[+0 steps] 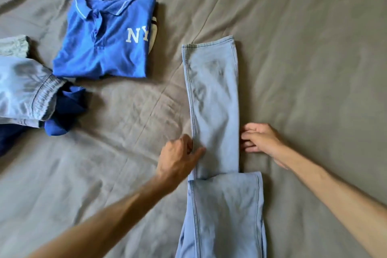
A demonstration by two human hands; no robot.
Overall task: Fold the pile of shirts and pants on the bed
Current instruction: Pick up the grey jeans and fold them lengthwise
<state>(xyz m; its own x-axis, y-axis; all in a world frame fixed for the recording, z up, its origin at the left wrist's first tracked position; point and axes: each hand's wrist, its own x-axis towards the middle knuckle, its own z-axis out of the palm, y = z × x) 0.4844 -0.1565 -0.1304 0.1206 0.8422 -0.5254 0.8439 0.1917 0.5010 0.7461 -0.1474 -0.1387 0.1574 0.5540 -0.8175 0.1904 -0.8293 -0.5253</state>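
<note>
One creased grey bedsheet [303,27] under light-blue jeans [213,94].

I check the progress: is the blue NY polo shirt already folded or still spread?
Folded. The blue polo shirt lies as a compact rectangle, collar on top, sleeves tucked away.

— Where does the one view look from?
— From the person's head, forward and steeply down onto the bed [314,48].
— How near?
— Close: both forearms reach in from the lower edge, and the wide lens bends the edges.
</note>
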